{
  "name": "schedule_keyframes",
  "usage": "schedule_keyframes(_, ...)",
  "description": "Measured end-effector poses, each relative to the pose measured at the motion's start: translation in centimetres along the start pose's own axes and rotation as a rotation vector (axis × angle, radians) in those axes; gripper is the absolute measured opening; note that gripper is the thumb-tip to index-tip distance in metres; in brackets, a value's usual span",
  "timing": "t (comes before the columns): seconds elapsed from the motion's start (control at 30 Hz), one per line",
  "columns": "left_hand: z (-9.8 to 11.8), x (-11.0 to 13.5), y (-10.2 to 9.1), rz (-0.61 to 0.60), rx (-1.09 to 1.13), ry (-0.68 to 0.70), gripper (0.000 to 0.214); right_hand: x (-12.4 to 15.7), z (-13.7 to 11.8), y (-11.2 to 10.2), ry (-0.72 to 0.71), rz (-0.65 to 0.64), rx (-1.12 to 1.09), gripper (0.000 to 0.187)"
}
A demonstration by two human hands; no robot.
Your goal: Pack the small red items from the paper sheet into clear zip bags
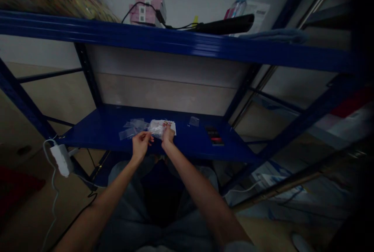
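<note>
Well, from across the room, the person sits low in front of a blue steel shelving unit, forearms reaching up to its lower blue shelf (96,129). A crumpled clear plastic packet (159,127) with a white backing lies on that shelf, right at its front middle, and both hands are on it. The right hand (168,135) is pinched closed on the packet's near edge, fingers pressed together around the plastic. The left hand (141,145) sits just beside it, fingertips bunched at the packet's left side; in this dim light I cannot tell whether they grip the plastic or only touch it.

As things lie, several flat clear plastic sleeves (131,128) overlap on the shelf just left of the packet, with nothing visible inside them. Further right, a small clear bag (194,121) lies alone. Beyond it sits a dark rectangular pack with red strips (214,135), apart from the hands and apparently untouched. The packet looks unopened, though what it holds is too small to make out.

Below the shelf, a white power strip (60,160) hangs by its cable. Pink boxes (147,7) and a black handheld device (224,24) rest on the shelf above.
</note>
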State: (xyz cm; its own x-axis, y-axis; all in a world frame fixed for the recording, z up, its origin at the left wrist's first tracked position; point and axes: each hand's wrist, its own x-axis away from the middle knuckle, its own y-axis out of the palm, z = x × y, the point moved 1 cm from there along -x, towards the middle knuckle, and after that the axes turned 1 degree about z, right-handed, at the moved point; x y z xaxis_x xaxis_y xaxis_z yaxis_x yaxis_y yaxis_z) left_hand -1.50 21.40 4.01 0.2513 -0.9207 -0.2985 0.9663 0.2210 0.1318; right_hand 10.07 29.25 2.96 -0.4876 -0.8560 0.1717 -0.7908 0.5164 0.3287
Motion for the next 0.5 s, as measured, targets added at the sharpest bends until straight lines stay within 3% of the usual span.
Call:
schedule_keyframes(0.13,-1.3,-3.9,1.5,0.068,-0.031,-0.03,0.031,-4.2,-2.8,2.4,-0.142,-0.018,0.12,0.039)
schedule_keyframes(0.3,-2.8,-7.3,2.2,0.159,-0.136,-0.005,0.029,-6.8,-3.5,4.4,-0.285,-0.05,0.349,0.048)
schedule_keyframes(0.4,-3.0,-9.1,0.8,0.202,-0.268,0.028,0.029,-8.0,-3.1,4.8,-0.209,-0.068,0.351,0.046)
schedule_keyframes(0.5,-3.3,-10.6,-1.9,0.247,-0.448,0.04,0.026,-9.5,-2.7,4.4,-0.083,-0.124,0.241,0.04)
